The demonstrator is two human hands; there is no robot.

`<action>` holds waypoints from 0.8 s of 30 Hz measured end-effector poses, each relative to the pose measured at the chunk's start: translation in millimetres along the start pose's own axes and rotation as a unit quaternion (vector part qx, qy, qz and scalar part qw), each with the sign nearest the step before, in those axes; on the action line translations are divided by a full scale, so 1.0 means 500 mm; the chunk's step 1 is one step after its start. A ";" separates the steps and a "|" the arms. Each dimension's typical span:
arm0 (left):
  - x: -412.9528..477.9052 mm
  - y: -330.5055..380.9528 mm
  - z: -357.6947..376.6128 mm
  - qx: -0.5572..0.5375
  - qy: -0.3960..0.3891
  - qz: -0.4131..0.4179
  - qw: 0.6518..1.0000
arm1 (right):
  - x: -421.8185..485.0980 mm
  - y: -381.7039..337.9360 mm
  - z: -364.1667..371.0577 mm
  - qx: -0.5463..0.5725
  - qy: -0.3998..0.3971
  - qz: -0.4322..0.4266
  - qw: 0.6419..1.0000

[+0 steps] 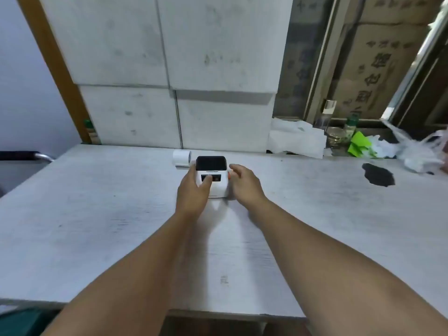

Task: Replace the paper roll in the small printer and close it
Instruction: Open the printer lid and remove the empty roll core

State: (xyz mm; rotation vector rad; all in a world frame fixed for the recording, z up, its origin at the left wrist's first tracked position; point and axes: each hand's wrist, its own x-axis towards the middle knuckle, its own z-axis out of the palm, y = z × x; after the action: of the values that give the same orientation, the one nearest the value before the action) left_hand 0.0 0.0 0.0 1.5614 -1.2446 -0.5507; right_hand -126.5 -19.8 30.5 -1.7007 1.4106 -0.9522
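A small white printer [213, 174] with a dark lid stands on the pale table [97, 214], its lid down. My left hand [194, 190] grips its left side, thumb across the front panel. My right hand [244, 183] hovers beside its right side, fingers spread, close to a small orange tab; I cannot tell if it touches. A white paper roll [181, 158] lies on the table just behind and left of the printer.
White blocks [169, 93] form a wall behind the table. At the back right lie crumpled white paper [295, 139], a bottle [351, 127], green paper [360, 144] and a plastic bag [419, 151]. A dark patch [378, 174] marks the table.
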 end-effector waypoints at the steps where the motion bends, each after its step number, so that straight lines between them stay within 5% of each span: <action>1: -0.002 0.000 0.000 0.001 0.013 0.002 1.000 | 0.004 0.003 0.004 0.022 0.002 0.015 1.000; 9: -0.010 -0.001 -0.005 -0.049 0.052 -0.062 0.995 | 0.040 0.037 0.041 0.126 0.091 0.098 0.983; 24: -0.006 -0.012 -0.002 -0.003 -0.006 -0.018 1.000 | 0.032 0.092 0.006 0.199 0.067 0.097 0.973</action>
State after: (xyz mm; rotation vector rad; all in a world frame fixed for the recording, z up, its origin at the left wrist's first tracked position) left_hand 2.4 2.7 -5.6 1.5808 -1.2259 -0.5871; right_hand -142.9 -41.8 -9.7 -1.2006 1.3343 -1.1653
